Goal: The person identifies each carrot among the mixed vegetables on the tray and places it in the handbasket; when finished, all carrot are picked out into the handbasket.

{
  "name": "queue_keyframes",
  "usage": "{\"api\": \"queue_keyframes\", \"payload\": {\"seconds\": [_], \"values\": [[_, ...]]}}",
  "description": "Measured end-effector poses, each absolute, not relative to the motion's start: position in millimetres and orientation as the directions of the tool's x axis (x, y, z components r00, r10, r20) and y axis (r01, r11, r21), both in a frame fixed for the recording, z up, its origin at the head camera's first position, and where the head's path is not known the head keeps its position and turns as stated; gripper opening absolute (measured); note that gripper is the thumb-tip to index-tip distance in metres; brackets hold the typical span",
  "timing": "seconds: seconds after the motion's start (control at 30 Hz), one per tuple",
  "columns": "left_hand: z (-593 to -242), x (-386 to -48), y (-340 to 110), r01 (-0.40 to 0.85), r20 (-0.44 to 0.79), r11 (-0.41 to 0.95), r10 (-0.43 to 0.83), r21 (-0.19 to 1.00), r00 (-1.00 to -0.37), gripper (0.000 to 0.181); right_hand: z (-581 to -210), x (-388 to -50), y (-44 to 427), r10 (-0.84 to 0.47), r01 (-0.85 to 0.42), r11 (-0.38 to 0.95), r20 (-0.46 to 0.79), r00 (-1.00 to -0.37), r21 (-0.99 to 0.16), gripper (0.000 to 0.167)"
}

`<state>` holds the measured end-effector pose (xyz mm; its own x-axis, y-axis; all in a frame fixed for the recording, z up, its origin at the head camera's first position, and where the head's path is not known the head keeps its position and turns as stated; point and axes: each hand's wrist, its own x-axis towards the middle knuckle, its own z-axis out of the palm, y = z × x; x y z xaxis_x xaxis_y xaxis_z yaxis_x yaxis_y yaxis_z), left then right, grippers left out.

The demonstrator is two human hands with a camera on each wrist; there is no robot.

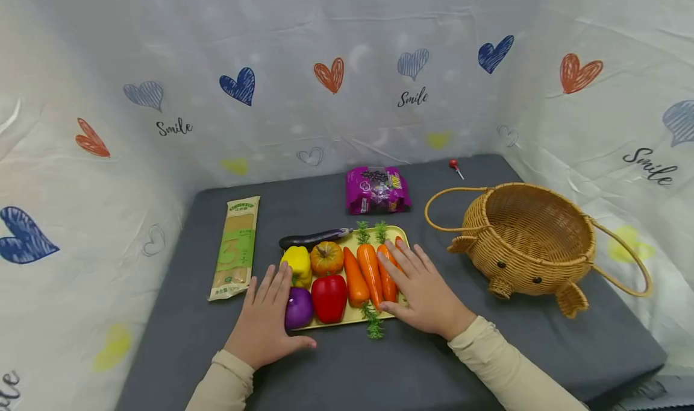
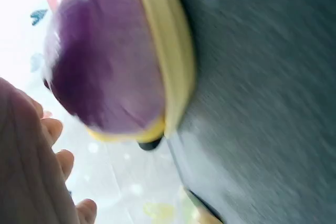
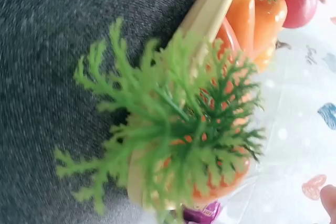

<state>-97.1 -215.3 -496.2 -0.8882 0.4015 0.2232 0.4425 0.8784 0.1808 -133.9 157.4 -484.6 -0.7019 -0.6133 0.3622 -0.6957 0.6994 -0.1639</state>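
A yellow tray (image 1: 347, 322) on the grey table bears toy vegetables: a red bell pepper (image 1: 329, 299), a yellow pepper (image 1: 297, 265), a pumpkin (image 1: 326, 258), a long dark eggplant (image 1: 314, 238) and several carrots (image 1: 355, 278). At its near left corner sits a round purple vegetable (image 2: 105, 56), perhaps an onion. My left hand (image 1: 267, 320) is spread beside it, fingers straight, palm down; contact cannot be told. Over the tray's right end lies my right hand (image 1: 423, 293), fingers straight, partly hiding the rightmost carrots. Leafy carrot greens (image 3: 178, 124) fill the right wrist view.
A wicker pig-shaped basket (image 1: 526, 236) with two loop handles stands at the right. Left of the tray lies a pack of noodles (image 1: 235, 248). Behind it are a purple snack bag (image 1: 378, 190) and a red lollipop (image 1: 454, 166). Patterned white cloth (image 1: 347, 85) walls the table.
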Motion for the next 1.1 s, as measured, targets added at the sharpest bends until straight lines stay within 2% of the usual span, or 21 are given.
{"api": "queue_keyframes", "payload": {"seconds": [0.33, 0.57, 0.77, 0.97, 1.1], "values": [[-505, -93, -252, 0.253, 0.000, 0.934, 0.261, 0.251, -0.965, 0.154, -480, -139, 154, -0.603, -0.698, 0.700, 0.399, -0.691, -0.151, 0.089], [-507, -96, -259, 0.189, -0.105, 0.943, 0.224, 0.273, -0.969, 0.156, -475, -139, 154, -0.593, -0.693, 0.704, 0.407, -0.695, -0.156, 0.089], [-508, -102, -252, 0.185, -0.163, 0.939, 0.239, 0.289, -0.957, 0.152, -472, -137, 157, -0.556, -0.658, 0.734, 0.407, -0.725, -0.169, 0.086], [-510, -107, -245, 0.184, -0.192, 0.935, 0.249, 0.304, -0.949, 0.149, -477, -136, 157, -0.473, -0.573, 0.801, 0.404, -0.783, -0.174, 0.078], [-509, -110, -242, 0.189, -0.194, 0.928, 0.260, 0.321, -0.946, 0.147, -481, -136, 154, -0.344, -0.436, 0.865, 0.341, -0.875, -0.248, 0.068]]}}
